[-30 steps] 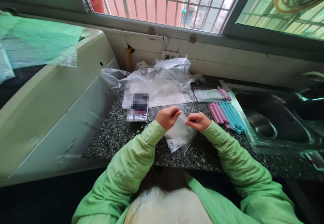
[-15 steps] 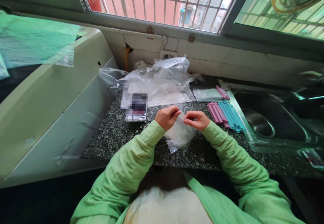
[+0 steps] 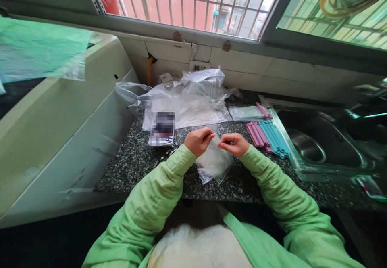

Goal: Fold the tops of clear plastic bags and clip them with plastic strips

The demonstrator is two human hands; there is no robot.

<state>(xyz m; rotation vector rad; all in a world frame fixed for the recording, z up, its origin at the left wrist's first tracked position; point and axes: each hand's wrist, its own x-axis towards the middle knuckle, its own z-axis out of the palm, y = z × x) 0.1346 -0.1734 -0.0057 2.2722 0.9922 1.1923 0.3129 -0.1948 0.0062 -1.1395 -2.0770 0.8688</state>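
Both hands pinch top edge of a small clear bag over the counter.

Left hand (image 3: 198, 141) & right hand (image 3: 234, 143) each closed on the mouth of the small clear bag (image 3: 214, 163); bag hangs between them, lower end on the speckled counter (image 3: 136, 163). Contents: can't tell, looks pale inside. Just right: row of pink & teal sealing sticks (image 3: 268, 137), another flat bag (image 3: 246, 114) behind them, then steel sink (image 3: 320, 147). Behind hands: heap of crumpled clear plastic (image 3: 187, 98), blurred card (image 3: 162, 128) at its left.
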